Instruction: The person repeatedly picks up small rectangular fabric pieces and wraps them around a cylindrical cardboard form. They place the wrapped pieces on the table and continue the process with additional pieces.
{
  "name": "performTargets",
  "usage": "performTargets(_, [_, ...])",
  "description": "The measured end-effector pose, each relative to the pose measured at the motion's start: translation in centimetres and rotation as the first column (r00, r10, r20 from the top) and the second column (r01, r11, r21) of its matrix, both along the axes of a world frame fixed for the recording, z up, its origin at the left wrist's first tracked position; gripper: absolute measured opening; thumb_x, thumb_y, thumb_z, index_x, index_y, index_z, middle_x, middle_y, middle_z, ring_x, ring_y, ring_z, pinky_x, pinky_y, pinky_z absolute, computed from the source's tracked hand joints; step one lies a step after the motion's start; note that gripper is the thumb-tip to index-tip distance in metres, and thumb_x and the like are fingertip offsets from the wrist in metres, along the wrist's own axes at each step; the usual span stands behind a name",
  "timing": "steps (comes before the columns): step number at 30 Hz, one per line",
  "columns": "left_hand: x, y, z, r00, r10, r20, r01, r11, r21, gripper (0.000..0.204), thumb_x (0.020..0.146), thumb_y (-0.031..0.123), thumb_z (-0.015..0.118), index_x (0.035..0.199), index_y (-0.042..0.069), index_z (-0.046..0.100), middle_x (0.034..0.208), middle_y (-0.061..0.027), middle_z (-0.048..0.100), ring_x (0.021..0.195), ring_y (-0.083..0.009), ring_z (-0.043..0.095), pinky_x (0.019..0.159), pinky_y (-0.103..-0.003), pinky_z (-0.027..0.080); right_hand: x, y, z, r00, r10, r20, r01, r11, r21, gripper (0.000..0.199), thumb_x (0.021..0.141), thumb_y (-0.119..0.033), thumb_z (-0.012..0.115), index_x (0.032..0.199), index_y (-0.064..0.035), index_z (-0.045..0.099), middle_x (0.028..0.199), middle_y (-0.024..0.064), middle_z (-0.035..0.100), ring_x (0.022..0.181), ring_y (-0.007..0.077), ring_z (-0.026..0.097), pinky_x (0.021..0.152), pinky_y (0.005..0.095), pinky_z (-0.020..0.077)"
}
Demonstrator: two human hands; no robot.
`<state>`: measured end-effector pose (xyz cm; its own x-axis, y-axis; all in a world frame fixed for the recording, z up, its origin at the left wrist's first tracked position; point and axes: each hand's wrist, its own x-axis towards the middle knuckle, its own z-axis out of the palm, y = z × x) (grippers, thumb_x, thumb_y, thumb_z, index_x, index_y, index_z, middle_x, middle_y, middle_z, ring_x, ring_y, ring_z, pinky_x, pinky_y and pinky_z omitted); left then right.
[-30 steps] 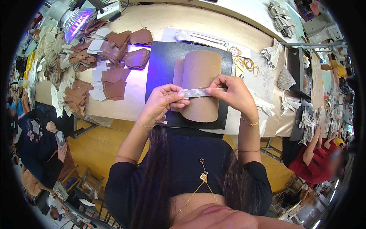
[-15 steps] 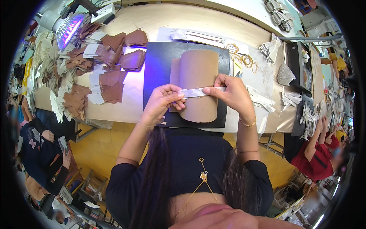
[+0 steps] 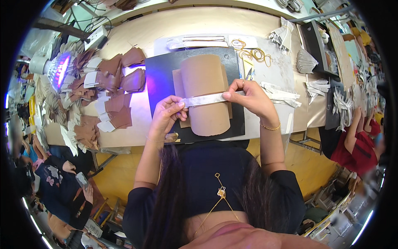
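Observation:
A pale, flat strip (image 3: 204, 100) is stretched between my two hands, across the front of a tan rounded form (image 3: 206, 74). My left hand (image 3: 168, 113) pinches the strip's left end between thumb and fingers. At the other end, my right hand (image 3: 251, 98) grips it with the thumb on top. The tan form rests on a flat tan piece (image 3: 178, 83), and both lie on a black board (image 3: 159, 70). Whether the strip touches the form I cannot tell.
Stacks of brown and white cut pieces (image 3: 114, 106) lie to the left, beneath a lit lamp (image 3: 62, 70). Yellow bands (image 3: 255, 56) and white strips (image 3: 280, 94) lie to the right. Near the far edge sits a white tray (image 3: 197, 41). People sit on both sides.
My hands have moved apart, and more of the strip now shows between them. The whole view has shifted and tilted slightly.

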<state>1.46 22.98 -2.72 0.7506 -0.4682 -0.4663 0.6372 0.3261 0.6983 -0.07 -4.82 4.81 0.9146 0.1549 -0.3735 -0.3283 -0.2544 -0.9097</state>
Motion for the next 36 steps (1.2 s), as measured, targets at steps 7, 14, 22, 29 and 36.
performTargets(7, [0.2, -0.2, -0.2, 1.000, -0.010, -0.029, 0.010, 1.000, -0.013, 0.012, 0.085, 0.008, 0.062, 0.091, -0.002, 0.057, 0.075, -0.0116, 0.062, 0.058, -0.0160, 0.060, 0.054, -0.025, 0.052, -1.0, 0.9, -3.9, 0.990, -0.103, 0.098, 0.091, 0.989, 0.115, 0.025, 0.081, -0.024, 0.072, 0.072, -0.0057, 0.057, 0.086, -0.0007, 0.047, 0.075, 0.0086, 0.045, 0.073, 0.0231, 0.0380])
performTargets(14, [0.3, -0.2, -0.2, 0.999, -0.024, -0.034, 0.024, 1.000, -0.012, 0.012, 0.086, 0.007, 0.060, 0.093, -0.002, 0.056, 0.076, -0.0117, 0.062, 0.060, -0.0166, 0.061, 0.055, -0.027, 0.053, -2.7, -0.1, -6.6, 0.957, -0.184, -0.225, 0.283, 0.765, 0.578, 0.018, 0.087, -0.021, 0.066, 0.089, -0.0041, 0.059, 0.092, 0.0005, 0.055, 0.080, 0.0084, 0.055, 0.075, 0.0238, 0.0454])
performTargets(22, [0.3, -0.1, -0.5, 0.999, -0.029, -0.027, 0.028, 0.999, -0.020, 0.012, 0.086, 0.007, 0.060, 0.094, 0.000, 0.055, 0.073, -0.0102, 0.060, 0.059, -0.0175, 0.061, 0.054, -0.027, 0.053, -3.2, 0.9, -7.2, 0.928, -0.331, -0.171, 0.362, 0.691, 0.625, 0.015, 0.087, -0.017, 0.066, 0.090, -0.0045, 0.058, 0.086, 0.0006, 0.057, 0.076, 0.0087, 0.056, 0.071, 0.0227, 0.0460])
performTargets(29, [0.0, -0.3, -0.7, 0.999, -0.015, -0.032, 0.012, 0.997, -0.079, 0.012, 0.087, 0.008, 0.060, 0.094, 0.001, 0.055, 0.074, -0.0098, 0.060, 0.061, -0.0175, 0.061, 0.054, -0.028, 0.053, -3.1, 0.7, -7.1, 0.936, -0.319, -0.150, 0.350, 0.788, 0.506, 0.020, 0.087, -0.016, 0.065, 0.100, -0.0011, 0.061, 0.100, 0.0033, 0.055, 0.079, 0.0080, 0.056, 0.071, 0.0232, 0.0474])
performTargets(36, [-0.3, 0.2, 0.8, 0.998, 0.065, -0.021, -0.068, 0.977, -0.204, 0.013, 0.087, 0.010, 0.060, 0.094, 0.001, 0.055, 0.075, -0.0094, 0.060, 0.063, -0.0202, 0.061, 0.055, -0.028, 0.053, -2.2, 1.4, 1.0, 0.678, 0.126, 0.724, 0.338, 0.822, -0.459, 0.038, 0.087, -0.029, 0.062, 0.116, -0.0053, 0.062, 0.125, 0.0104, 0.052, 0.111, 0.0262, 0.053, 0.094, 0.0388, 0.0442])
